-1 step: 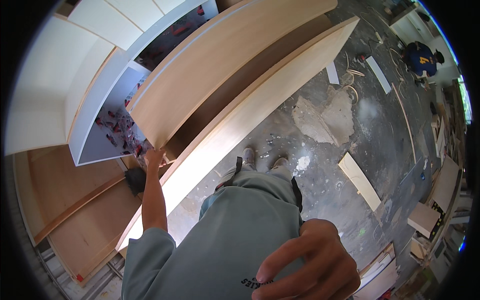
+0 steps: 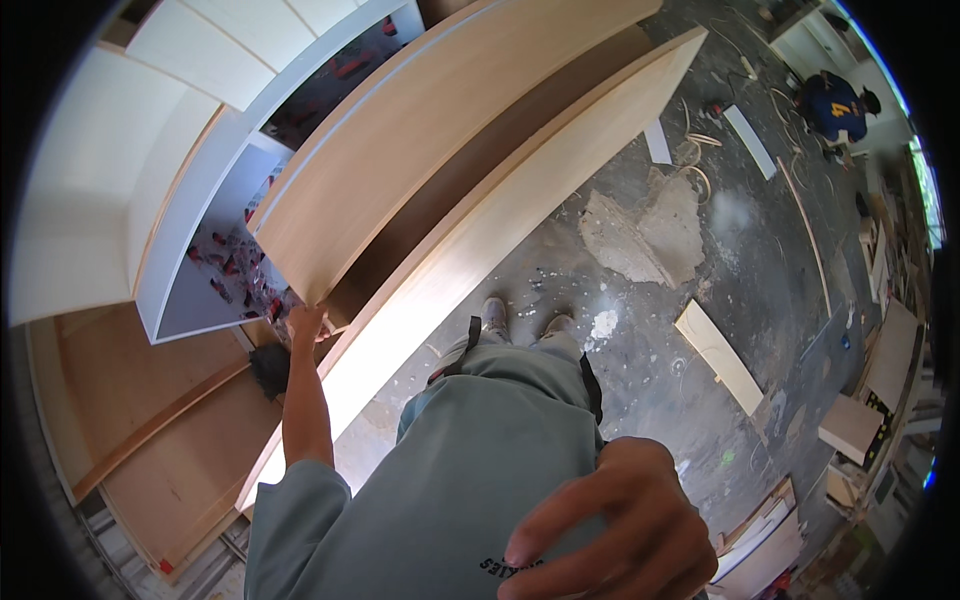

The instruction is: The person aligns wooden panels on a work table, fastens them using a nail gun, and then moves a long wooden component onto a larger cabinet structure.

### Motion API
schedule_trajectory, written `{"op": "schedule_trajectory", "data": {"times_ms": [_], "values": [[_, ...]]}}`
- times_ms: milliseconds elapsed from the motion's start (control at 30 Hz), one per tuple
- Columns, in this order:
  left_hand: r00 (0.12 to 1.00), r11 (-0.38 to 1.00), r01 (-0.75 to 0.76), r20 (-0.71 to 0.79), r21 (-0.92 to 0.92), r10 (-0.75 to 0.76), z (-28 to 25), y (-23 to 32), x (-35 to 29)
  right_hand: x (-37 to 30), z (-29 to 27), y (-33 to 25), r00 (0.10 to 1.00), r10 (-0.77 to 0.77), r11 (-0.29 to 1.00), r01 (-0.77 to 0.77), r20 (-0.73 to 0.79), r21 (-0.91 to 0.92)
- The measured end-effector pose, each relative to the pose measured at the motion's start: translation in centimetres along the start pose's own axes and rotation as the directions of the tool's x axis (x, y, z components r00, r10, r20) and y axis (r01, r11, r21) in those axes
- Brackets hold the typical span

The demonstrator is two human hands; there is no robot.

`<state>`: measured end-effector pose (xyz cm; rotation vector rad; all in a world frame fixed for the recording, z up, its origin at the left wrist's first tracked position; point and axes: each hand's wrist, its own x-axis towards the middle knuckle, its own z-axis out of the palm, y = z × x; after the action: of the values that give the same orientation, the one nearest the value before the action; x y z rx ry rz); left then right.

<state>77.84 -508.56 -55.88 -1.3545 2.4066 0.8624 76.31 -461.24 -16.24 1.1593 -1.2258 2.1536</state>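
Observation:
My left hand reaches out to the left, its fingers closed on the near lower corner of a long wooden panel. A pale strip runs along that panel's far edge. Beside it, nearer to me, a second long wooden board stands on edge, with a dark gap between the two. My right hand hovers large in front of my shirt at the bottom. Its fingers are loosely bent and apart, and no object shows in them; the lower edge cuts off part of the hand.
White cabinet carcasses stand at the left, with red-and-black items in clear wrapping inside. Brown panels lie below them. On the grey floor are a broken slab and a loose board. Another person crouches far right.
The view has shifted very slightly. My left hand keeps its hold on the panel's corner, and my right hand stays almost where it was.

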Motion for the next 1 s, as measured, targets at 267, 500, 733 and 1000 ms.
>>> {"op": "schedule_trajectory", "data": {"times_ms": [267, 500, 733, 1000], "values": [[0.996, 0.989, 0.019, 0.094, -0.144, -0.005, -0.7, 0.4, 0.9, 0.1, -2.7, -1.7, 0.996, -0.025, 0.991, 0.035, 0.081, -0.126], [0.978, 0.981, 0.161, 0.152, -0.103, -0.145, 0.2, -0.3, 2.4, -6.6, -11.6, 0.7, 0.896, 0.330, 0.670, -0.444, -0.298, -0.595], [0.997, 0.893, -0.054, -0.022, 0.446, 0.072, -0.4, 5.4, -2.2, -34.6, -19.5, 4.9, 0.357, 0.458, -0.124, -0.881, -0.814, -0.456], [0.684, 0.403, -0.672, 0.313, 0.621, 0.658, -2.4, 3.7, -1.3, -59.5, -14.6, -2.0, -0.396, 0.223, -0.140, -0.917, -0.891, 0.372]]}}
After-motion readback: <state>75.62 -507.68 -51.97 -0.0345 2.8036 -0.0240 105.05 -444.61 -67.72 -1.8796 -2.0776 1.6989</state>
